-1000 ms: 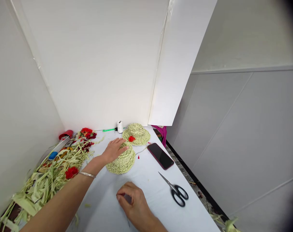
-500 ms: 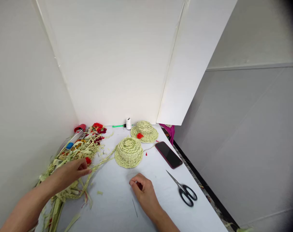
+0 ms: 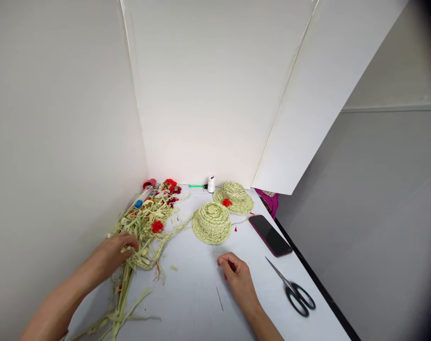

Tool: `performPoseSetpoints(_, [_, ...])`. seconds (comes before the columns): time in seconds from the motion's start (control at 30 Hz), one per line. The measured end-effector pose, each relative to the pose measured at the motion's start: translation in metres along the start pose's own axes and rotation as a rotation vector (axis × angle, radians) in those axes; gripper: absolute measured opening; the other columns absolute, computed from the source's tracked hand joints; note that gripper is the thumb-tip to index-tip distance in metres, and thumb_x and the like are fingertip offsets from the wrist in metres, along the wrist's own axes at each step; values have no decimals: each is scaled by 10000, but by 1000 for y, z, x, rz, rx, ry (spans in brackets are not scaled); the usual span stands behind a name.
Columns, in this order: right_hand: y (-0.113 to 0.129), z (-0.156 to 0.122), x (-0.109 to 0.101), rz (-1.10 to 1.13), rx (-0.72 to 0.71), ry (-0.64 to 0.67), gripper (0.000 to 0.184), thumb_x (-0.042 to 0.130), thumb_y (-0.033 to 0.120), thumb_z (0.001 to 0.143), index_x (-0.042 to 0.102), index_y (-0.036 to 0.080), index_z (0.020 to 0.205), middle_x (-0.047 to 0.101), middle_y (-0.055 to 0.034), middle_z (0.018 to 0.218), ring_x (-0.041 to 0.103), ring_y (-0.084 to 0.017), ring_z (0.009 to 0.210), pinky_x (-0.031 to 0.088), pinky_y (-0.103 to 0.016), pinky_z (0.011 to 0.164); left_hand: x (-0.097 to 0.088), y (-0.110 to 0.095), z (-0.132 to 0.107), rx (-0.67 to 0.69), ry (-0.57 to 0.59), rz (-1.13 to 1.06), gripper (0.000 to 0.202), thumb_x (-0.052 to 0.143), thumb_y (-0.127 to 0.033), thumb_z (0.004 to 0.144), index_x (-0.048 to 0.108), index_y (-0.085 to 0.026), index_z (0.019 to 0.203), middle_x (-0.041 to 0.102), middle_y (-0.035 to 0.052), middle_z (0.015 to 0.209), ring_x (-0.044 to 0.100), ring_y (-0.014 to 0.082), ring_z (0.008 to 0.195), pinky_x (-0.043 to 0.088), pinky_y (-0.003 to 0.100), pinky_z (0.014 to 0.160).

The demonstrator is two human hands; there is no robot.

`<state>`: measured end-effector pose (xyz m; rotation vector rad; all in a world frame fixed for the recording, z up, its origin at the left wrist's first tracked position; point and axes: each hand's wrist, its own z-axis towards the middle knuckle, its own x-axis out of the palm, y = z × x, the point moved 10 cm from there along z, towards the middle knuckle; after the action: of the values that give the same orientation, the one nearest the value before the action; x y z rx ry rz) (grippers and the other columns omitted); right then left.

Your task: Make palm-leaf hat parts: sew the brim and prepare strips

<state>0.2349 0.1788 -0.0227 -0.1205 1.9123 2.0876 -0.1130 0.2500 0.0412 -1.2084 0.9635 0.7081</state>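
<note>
My left hand [image 3: 116,252] is over the heap of pale green plant strips [image 3: 148,232], with thumb and fingers apart and nothing clearly held. A red flower [image 3: 157,227] lies on the heap just beyond its fingertips. My right hand [image 3: 238,279] is pinched shut on a thin thread [image 3: 215,249], which runs faintly toward the brim of a small woven straw hat [image 3: 211,223]. Below the pinch a needle [image 3: 219,299] shows against the white table. A second straw hat [image 3: 234,198], bearing a red flower [image 3: 227,202], sits behind the first.
Black-handled scissors [image 3: 291,289] and a dark phone [image 3: 271,235] lie along the table's right edge. At the back stand a white thread spool [image 3: 211,183] and a green-shafted tool [image 3: 197,186]. White panels [image 3: 201,94] enclose the table's back and left.
The view has swung left, so everything on the table appears farther right. My left hand has moved back from the red flower, over the strips. My right hand keeps its pinch.
</note>
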Motion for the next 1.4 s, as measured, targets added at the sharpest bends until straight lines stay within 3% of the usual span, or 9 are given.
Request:
performPoseSetpoints(0.2, [-1,0,1,39,26,14,267,528,403,852,585,179,718,442,27,604,392,-129,552,314,-240,524,51,-46,-6,104,69,204,90,582,-218,727,650,-203,785,650,81,914,557,277,931,396,364,827])
performPoseSetpoints(0.33, [0,-3,-2,-26,-23,-24,258,508,385,881,591,182,744,478,17,650,420,-135,586,340,-246,557,14,-54,0,105,-82,125,136,470,-234,825,604,-217,840,663,61,915,580,245,906,392,330,807])
performPoseSetpoints(0.43, [25,-4,3,-146,-164,-33,244,477,334,913,596,189,756,538,-2,720,486,-147,655,375,-248,603,-20,-44,9,-3,-126,44,185,403,-360,889,548,-255,935,644,-8,753,580,200,688,375,278,647])
performPoseSetpoints(0.67, [107,49,83,-818,-469,219,321,415,139,944,510,169,1249,590,-77,1123,570,-170,991,460,-260,846,-44,-81,30,35,-130,-61,255,401,-457,898,503,-254,784,524,-49,584,499,171,554,313,256,545])
performPoseSetpoints(0.73, [113,80,106,-896,-463,256,428,438,103,928,421,139,1354,560,-113,1213,541,-195,1091,448,-305,927,-44,-92,35,75,-103,-193,296,409,-478,899,485,-244,735,472,-66,532,461,152,504,322,248,526])
performPoseSetpoints(0.9, [97,142,148,-1073,-377,443,258,556,250,932,578,144,1167,597,-89,1169,586,-222,1054,492,-433,909,-38,-85,49,89,-25,-635,315,536,-482,858,500,-216,691,486,-91,449,448,118,431,389,235,524])
performPoseSetpoints(1.1, [83,185,131,-1160,-252,615,295,569,322,929,575,162,1177,590,-89,1183,606,-212,1009,526,-412,852,12,-58,63,-212,-60,-1546,140,711,-271,775,624,-163,757,625,-41,578,596,107,505,518,221,562])
performPoseSetpoints(1.23, [80,202,114,-1126,-209,672,286,564,325,932,581,161,1165,592,-88,1181,605,-210,1007,524,-412,856,38,-59,73,-299,-127,-1723,91,621,-207,853,665,-128,866,690,16,689,656,99,574,583,220,630])
performPoseSetpoints(1.4, [80,234,89,-1060,-97,542,288,564,333,931,584,159,1161,595,-86,1174,607,-210,997,527,-408,849,61,-65,85,-328,-120,-1845,78,599,-139,863,670,-113,880,697,25,697,667,97,566,603,225,633])
